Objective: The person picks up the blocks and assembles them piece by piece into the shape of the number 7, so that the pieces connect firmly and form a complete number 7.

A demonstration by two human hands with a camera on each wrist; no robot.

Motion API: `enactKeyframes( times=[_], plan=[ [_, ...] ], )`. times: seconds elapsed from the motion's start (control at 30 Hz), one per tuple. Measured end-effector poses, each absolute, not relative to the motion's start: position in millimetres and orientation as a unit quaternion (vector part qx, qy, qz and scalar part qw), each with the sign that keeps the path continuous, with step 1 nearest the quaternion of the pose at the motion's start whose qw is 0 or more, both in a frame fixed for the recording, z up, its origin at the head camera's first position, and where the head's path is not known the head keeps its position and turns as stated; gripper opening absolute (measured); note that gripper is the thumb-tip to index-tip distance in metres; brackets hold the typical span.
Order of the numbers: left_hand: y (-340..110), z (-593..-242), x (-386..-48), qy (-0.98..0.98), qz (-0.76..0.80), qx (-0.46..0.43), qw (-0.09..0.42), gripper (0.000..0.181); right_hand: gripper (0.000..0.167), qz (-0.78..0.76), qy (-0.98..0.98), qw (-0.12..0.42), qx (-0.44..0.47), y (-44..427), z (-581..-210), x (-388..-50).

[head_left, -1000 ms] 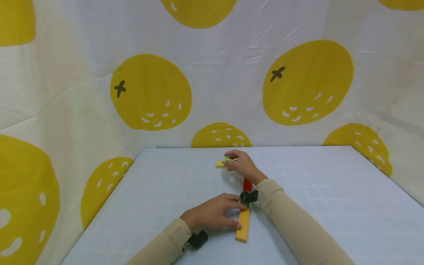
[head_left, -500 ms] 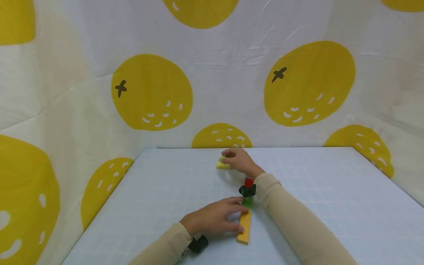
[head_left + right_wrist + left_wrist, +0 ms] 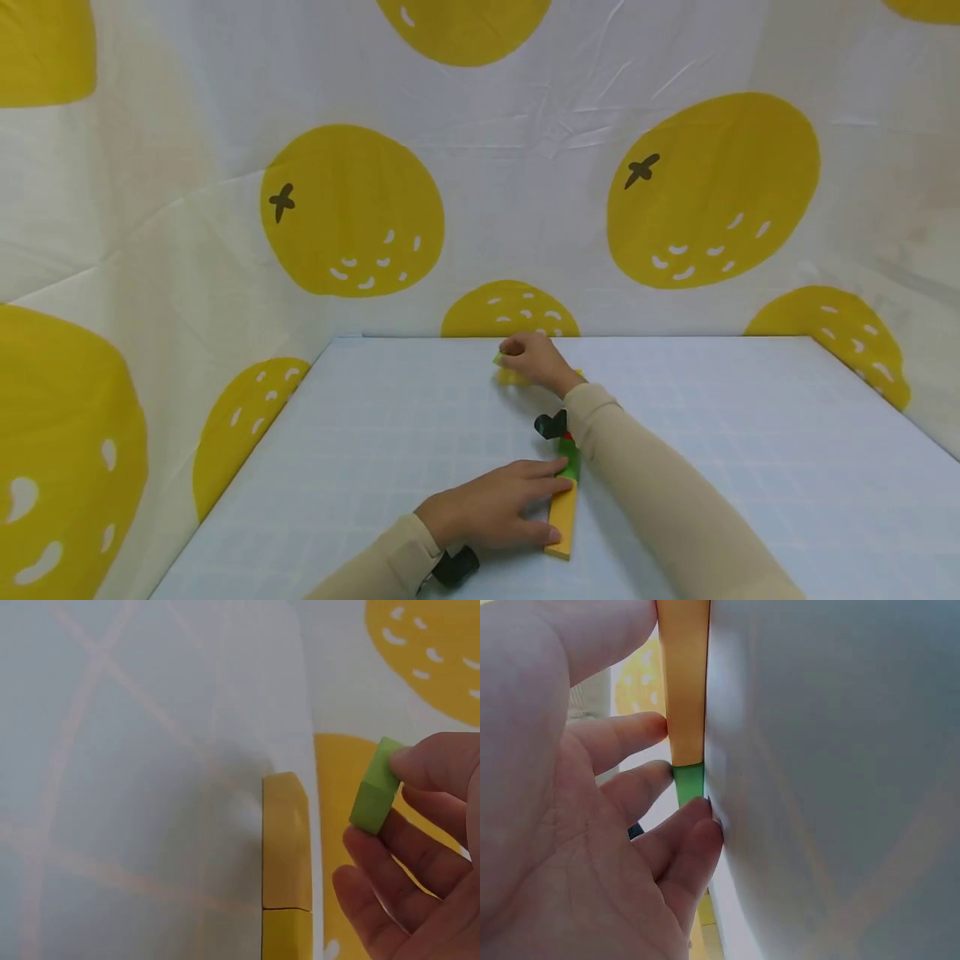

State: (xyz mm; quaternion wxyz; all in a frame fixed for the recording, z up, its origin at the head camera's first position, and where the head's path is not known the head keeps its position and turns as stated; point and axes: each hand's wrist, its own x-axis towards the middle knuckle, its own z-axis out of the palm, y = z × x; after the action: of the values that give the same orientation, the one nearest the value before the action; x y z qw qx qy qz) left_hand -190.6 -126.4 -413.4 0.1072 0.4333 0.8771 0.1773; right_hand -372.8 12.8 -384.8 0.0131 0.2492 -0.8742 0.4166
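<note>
In the head view, my left hand [image 3: 498, 504] rests its thumb and fingertips along the left side of an orange block [image 3: 562, 521] and a green block [image 3: 570, 458], which lie end to end. The left wrist view shows those fingers loosely extended against the block edges. Farther back, my right hand [image 3: 538, 360] pinches a light green block [image 3: 375, 787] between thumb and fingers, held off the table. Close by lie a yellow-orange block [image 3: 285, 840] with one angled end and a yellow block [image 3: 286, 934], touching end to end.
Beyond the green block a sliver of red block [image 3: 567, 436] shows, mostly hidden by the right sleeve [image 3: 637, 467]. The table [image 3: 420, 400] ends at a hanging cloth [image 3: 517, 192] with yellow fruit prints. A black wrist camera [image 3: 551, 425] sits low over the blocks.
My right hand has shifted slightly left and away with the light green block, uncovering more of the yellow row. Its sleeve now hides most of the red block. The left hand keeps touching the blocks.
</note>
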Motion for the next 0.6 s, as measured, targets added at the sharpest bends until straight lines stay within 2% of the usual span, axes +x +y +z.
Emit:
enactKeyframes(
  times=[0.3,0.6],
  plan=[
    [-124.5,-414.8,-192.5,0.868,0.19,0.445,0.113,0.062,0.023,0.39,-0.883,0.01,0.261,2.1,-391.6,-377.0],
    [-126.7,-411.8,-192.1,0.869,0.182,0.446,0.109,0.061,0.025,0.36,-0.894,-0.002,0.265,-8.5,-393.7,-383.6]
  ],
)
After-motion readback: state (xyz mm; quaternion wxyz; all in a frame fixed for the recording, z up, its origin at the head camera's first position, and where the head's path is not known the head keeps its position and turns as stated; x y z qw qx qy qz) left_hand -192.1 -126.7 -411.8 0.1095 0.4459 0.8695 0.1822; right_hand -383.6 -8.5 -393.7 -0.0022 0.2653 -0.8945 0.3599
